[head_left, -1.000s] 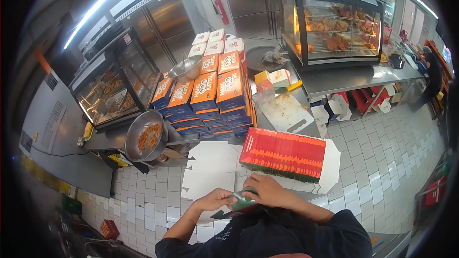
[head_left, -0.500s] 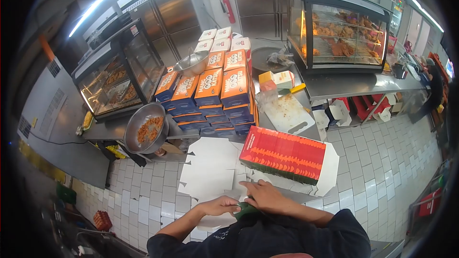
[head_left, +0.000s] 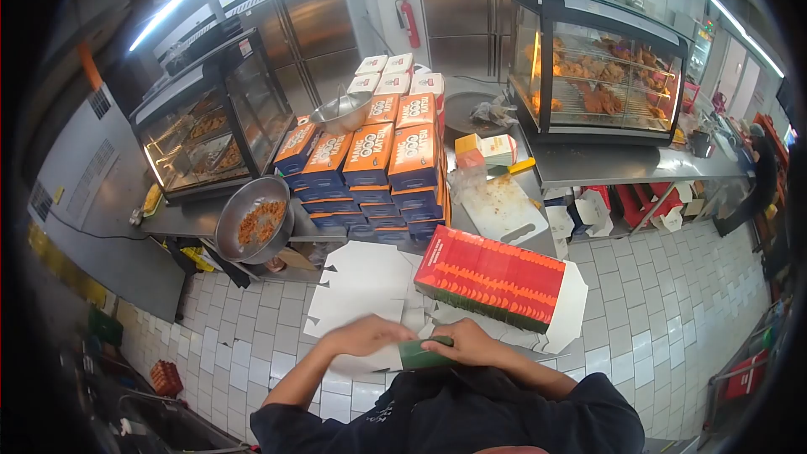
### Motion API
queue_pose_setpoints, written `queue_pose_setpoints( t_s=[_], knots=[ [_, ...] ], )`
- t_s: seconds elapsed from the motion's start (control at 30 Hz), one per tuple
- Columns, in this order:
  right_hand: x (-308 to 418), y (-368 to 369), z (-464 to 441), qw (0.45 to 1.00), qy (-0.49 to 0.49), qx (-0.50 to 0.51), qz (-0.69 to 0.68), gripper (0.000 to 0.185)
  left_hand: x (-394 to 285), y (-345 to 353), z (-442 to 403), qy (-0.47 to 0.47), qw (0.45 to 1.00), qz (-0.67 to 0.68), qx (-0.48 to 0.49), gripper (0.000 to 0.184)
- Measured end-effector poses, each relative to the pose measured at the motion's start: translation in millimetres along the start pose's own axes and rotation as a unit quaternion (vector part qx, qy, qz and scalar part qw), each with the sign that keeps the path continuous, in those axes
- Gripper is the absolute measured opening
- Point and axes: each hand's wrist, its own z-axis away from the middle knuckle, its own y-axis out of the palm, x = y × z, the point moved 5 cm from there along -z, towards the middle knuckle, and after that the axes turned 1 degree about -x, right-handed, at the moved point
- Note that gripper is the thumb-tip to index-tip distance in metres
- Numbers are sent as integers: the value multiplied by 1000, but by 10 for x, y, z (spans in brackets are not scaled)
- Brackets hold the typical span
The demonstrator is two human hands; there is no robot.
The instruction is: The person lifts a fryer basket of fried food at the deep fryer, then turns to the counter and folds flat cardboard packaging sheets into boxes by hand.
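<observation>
Close to my body, a partly folded carton (head_left: 424, 356) shows a green panel and white board. My right hand (head_left: 464, 343) is closed on the green panel's right end, thumb across its upper edge. My left hand (head_left: 370, 336) lies over the white part on the left, its fingers smeared by motion. Flat white carton blanks (head_left: 357, 286) lie just beyond my hands. Right of them, a row of red and green folded cartons (head_left: 496, 273) rests on its side on a white sheet.
Orange and blue boxes (head_left: 370, 151) stand stacked ahead, a metal bowl (head_left: 340, 113) on top. To the left is a larger bowl (head_left: 227, 227) of brown food pieces. A white cutting board (head_left: 504, 210) lies behind the red cartons. Display cabinets (head_left: 614, 76) hold fried food.
More of the green panel shows between my hands now. My left hand has moved up and left, away from my right hand. The right hand's fingers have curled round the panel.
</observation>
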Motion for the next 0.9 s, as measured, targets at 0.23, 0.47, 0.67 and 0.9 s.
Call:
queue_pose_setpoints(
  t_s=[0.23,0.47,0.67,0.9],
  knots=[
    [216,-218,99,939,8,-246,-242,30,-914,-319,818,84,783,-203,-581,30],
    [539,-155,35,950,-213,-229,-9,22,-211,28,275,191,851,56,-486,32],
    [797,-312,138,905,-264,-285,173,20,-652,47,346,192,849,-245,-427,32],
    [875,-393,95,893,-265,-313,186,22,-753,-144,303,169,828,-236,-479,24]
  ],
)
